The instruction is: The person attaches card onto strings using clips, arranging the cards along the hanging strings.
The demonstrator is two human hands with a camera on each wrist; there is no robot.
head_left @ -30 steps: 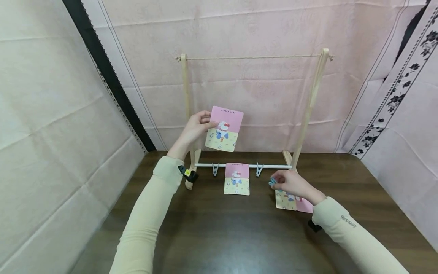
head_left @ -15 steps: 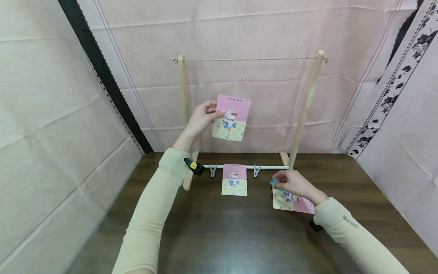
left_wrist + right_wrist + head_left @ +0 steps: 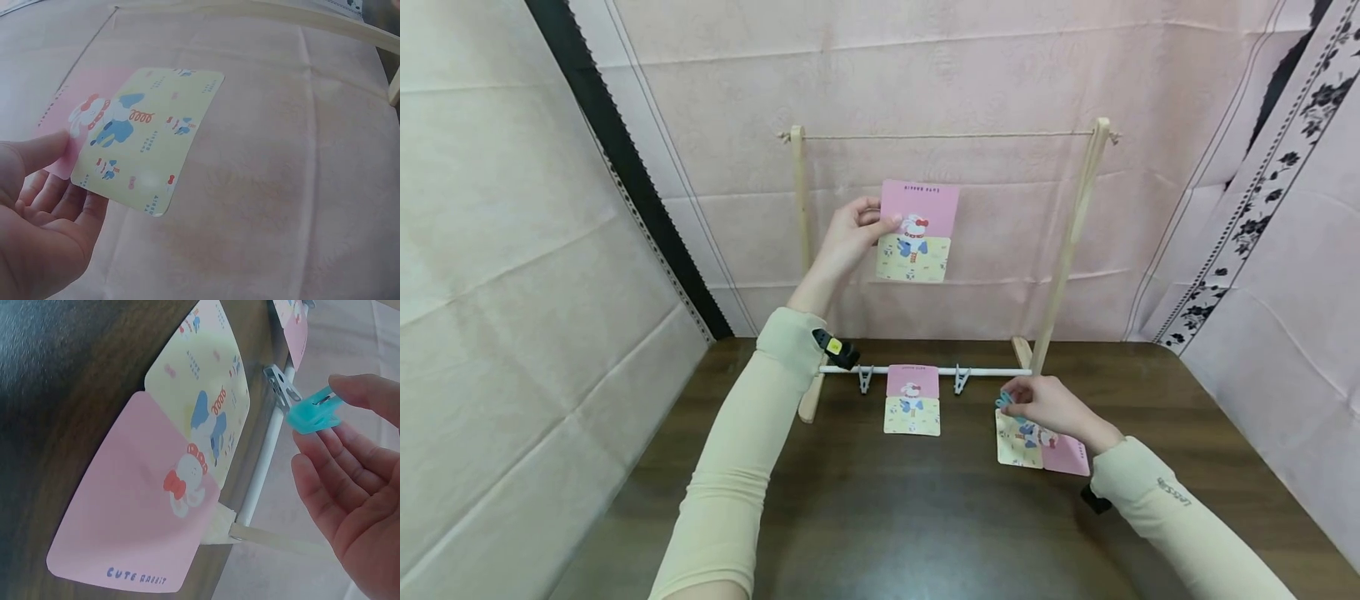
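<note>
The left hand [image 3: 850, 237] pinched a raised card [image 3: 917, 231] by one edge below the string [image 3: 947, 135]; it could slip. The right hand [image 3: 1045, 404], near the table [image 3: 925, 517], apparently pinched a teal clip [image 3: 312, 412] loosely and might drop it

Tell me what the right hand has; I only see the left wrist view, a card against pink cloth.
Observer: The right hand pinches a teal clip between thumb and fingers.
Operator: Where is that hand?
Observer: Low over the table, just above a card lying flat.
Operator: Is my card near the string?
Observer: The card in the left hand is below the top string, not touching it.
Operator: Anything clipped already?
Observer: One card hangs from the lower white rod, between two grey clips.
</note>
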